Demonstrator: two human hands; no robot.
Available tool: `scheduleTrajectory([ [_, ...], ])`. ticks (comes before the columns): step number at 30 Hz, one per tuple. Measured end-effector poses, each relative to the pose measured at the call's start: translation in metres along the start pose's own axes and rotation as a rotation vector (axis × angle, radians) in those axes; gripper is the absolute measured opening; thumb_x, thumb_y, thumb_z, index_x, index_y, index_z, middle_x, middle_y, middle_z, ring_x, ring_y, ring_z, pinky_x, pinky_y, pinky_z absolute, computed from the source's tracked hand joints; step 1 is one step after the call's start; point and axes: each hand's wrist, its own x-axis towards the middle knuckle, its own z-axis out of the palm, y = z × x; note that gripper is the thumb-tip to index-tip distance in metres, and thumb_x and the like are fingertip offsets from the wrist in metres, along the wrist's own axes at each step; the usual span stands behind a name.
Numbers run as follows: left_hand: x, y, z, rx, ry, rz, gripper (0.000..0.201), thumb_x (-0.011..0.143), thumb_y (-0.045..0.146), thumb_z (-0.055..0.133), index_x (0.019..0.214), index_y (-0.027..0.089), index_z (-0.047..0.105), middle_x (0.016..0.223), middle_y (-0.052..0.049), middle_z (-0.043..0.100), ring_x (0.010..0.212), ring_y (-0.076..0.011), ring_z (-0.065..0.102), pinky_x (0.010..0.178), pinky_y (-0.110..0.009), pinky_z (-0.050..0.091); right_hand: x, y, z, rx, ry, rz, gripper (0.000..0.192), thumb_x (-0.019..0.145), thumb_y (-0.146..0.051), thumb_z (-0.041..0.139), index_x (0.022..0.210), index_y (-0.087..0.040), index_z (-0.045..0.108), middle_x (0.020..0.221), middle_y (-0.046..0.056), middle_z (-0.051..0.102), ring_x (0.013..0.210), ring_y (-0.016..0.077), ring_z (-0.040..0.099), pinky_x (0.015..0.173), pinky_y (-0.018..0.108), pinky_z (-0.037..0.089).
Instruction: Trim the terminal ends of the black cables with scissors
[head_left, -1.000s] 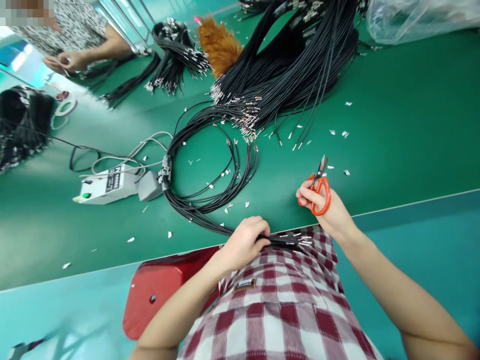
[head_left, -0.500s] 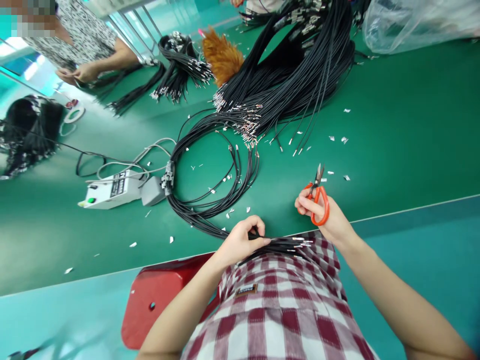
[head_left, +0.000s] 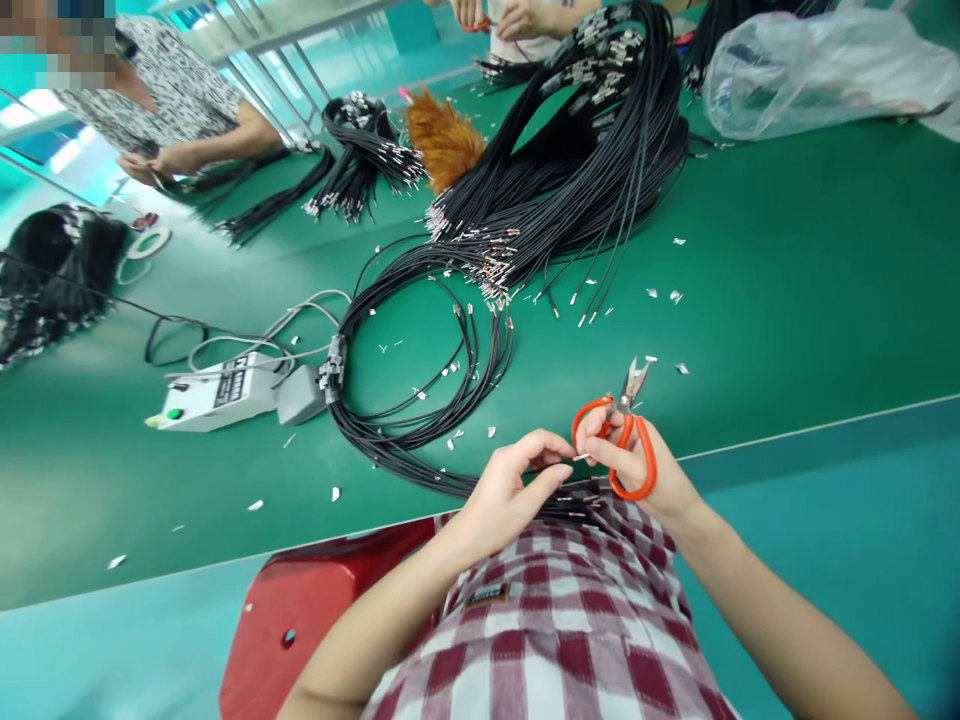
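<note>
On the green worktop [head_left: 787, 300] one grey control box [head_left: 214, 390] lies far left. My left hand [head_left: 510, 490] pinches one black wire [head_left: 450, 483] at the near edge; my right hand [head_left: 637, 465], fingers through the handles, holds one pair of orange scissors [head_left: 622, 440].

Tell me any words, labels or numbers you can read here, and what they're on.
Nothing can be read for certain.
White control box: a dark label with pale print on top, too blurred to read.
Checked shirt: a small dark patch with lettering, too small to read.
Scissors: no marking visible.
</note>
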Motion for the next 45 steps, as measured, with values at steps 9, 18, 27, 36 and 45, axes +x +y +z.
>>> scheduleTrajectory([
  [9,-0.002,-0.01,0.021,-0.163,0.137,-0.054,0.022,0.095,0.036,0.057,0.086,0.016,0.06,0.063,0.003,0.053,0.053,-0.0065,0.043,0.05,-0.019,0.034,-0.004,0.008,0.017,0.389,0.092,0.104,0.025,0.069,-0.031,0.088,0.08,-0.022,0.068,0.07,-0.003,0.059,0.064,0.0106,0.052,0.063,0.024,0.044],
  [18,-0.001,-0.013,0.03,-0.295,0.304,-0.086,0.027,0.091,0.042,0.064,0.087,0.016,0.059,0.061,0.004,0.051,0.053,-0.0066,0.044,0.05,-0.018,0.036,-0.007,0.022,0.031,0.335,0.193,0.006,0.02,0.076,-0.029,0.083,0.08,-0.022,0.065,0.075,-0.003,0.06,0.068,0.0099,0.052,0.067,0.024,0.042],
  [27,-0.004,-0.007,0.028,-0.397,0.301,-0.155,0.034,0.085,0.045,0.07,0.082,0.014,0.058,0.061,0.002,0.058,0.043,-0.0042,0.043,0.042,-0.018,0.032,-0.006,0.019,0.028,0.271,0.19,0.018,0.026,0.072,-0.03,0.085,0.08,-0.022,0.062,0.075,-0.004,0.06,0.069,0.0117,0.053,0.07,0.027,0.042],
  [36,-0.005,-0.006,0.03,-0.424,0.357,-0.143,0.034,0.086,0.046,0.068,0.082,0.015,0.057,0.058,0.003,0.058,0.04,-0.0037,0.041,0.04,-0.017,0.03,-0.005,0.021,0.033,0.241,0.183,-0.02,0.024,0.076,-0.028,0.081,0.079,-0.022,0.058,0.076,-0.003,0.06,0.065,0.0109,0.05,0.067,0.027,0.042],
  [45,-0.008,-0.016,0.028,-0.219,0.426,0.04,0.018,0.089,0.033,0.068,0.086,0.017,0.062,0.07,0.001,0.064,0.055,-0.0073,0.054,0.052,-0.019,0.043,-0.014,0.026,0.041,0.415,0.215,0.111,0.029,0.067,-0.03,0.087,0.078,-0.023,0.061,0.078,-0.002,0.061,0.067,0.0118,0.053,0.065,0.026,0.045],
])
